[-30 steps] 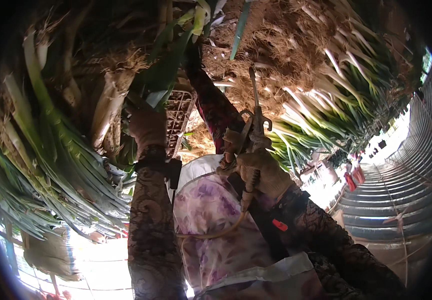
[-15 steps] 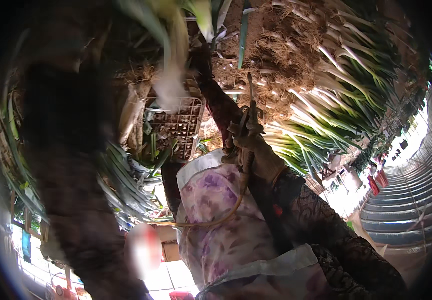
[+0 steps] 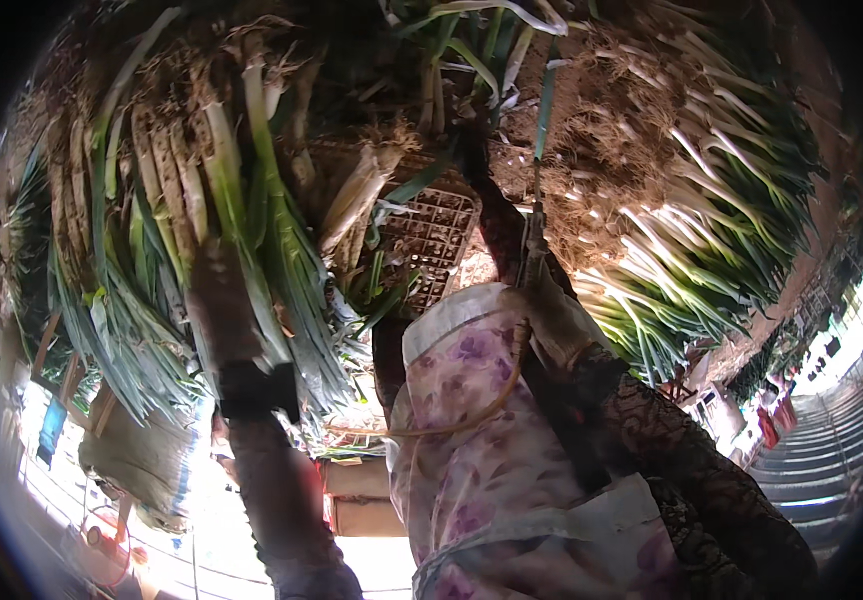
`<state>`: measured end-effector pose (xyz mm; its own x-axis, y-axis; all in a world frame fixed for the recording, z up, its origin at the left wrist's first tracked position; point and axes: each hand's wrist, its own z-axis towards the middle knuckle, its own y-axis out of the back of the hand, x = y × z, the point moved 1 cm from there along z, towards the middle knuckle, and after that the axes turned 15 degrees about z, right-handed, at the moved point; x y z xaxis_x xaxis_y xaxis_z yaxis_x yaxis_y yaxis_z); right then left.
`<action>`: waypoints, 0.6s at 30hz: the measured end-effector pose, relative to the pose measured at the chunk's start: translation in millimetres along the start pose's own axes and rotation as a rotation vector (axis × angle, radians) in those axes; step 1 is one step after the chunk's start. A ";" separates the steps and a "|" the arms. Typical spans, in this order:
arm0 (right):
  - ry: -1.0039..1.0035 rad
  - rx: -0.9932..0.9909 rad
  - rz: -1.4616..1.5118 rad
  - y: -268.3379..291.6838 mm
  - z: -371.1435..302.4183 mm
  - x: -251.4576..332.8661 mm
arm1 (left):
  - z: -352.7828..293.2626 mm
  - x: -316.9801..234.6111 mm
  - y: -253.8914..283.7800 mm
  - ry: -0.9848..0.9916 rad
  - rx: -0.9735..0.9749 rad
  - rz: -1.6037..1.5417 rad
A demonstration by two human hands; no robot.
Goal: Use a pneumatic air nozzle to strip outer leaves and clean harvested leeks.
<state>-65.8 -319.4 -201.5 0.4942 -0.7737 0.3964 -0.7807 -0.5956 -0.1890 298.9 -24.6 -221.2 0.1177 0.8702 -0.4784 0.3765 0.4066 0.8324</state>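
Note:
My left hand (image 3: 220,285), dark and smeared, reaches onto a bundle of large green onions (image 3: 152,190) with soil on their stalks; its fingers cannot be made out. In front of my lap, my gloved right hand (image 3: 557,325) is closed round a blow gun (image 3: 532,255) with a thin nozzle pointing away from me. A tan hose (image 3: 487,415) loops from the gun across my floral apron (image 3: 467,370). To the right, a large pile of cleaner green onions (image 3: 697,240) shows white stalks and roots.
A plastic crate (image 3: 432,240) with a grid of holes sits ahead of my lap, littered with leaf scraps. Pale, dry stalks (image 3: 360,200) lean at its left. Bare soil (image 3: 522,110) shows farther ahead. A stuffed sack (image 3: 137,455) stands at the lower left.
My left arm has swung away from close to the camera, down onto the soiled onions. The blurred stalk over the crate is gone from there. The blow gun stays in my right hand.

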 end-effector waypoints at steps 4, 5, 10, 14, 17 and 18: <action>0.032 -0.173 -0.240 -9.2 22.0 19.7 | -75.0 -25.8 -29.8 -0.302 -0.027 0.540; 0.024 -0.299 -0.366 -16.4 22.3 28.1 | -80.1 -36.6 -35.0 -0.393 0.073 0.681; 0.113 -0.228 0.073 -30.8 38.0 72.3 | -60.8 -63.5 -66.8 -0.335 0.153 0.559; 0.319 0.123 -0.522 -96.5 26.3 116.0 | -47.9 -60.3 -91.1 -0.058 0.187 0.761; 0.588 0.369 -1.026 -108.6 16.8 87.4 | -43.3 -78.7 -106.4 0.167 0.252 0.796; 0.475 0.394 -0.983 -118.2 12.8 84.0 | -47.0 -79.5 -113.6 0.218 0.185 0.853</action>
<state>72.9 -316.8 -157.3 0.5631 0.1691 0.8089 0.0748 -0.9852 0.1539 203.6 -126.9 -264.6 0.2549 0.8969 0.3614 0.3854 -0.4370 0.8127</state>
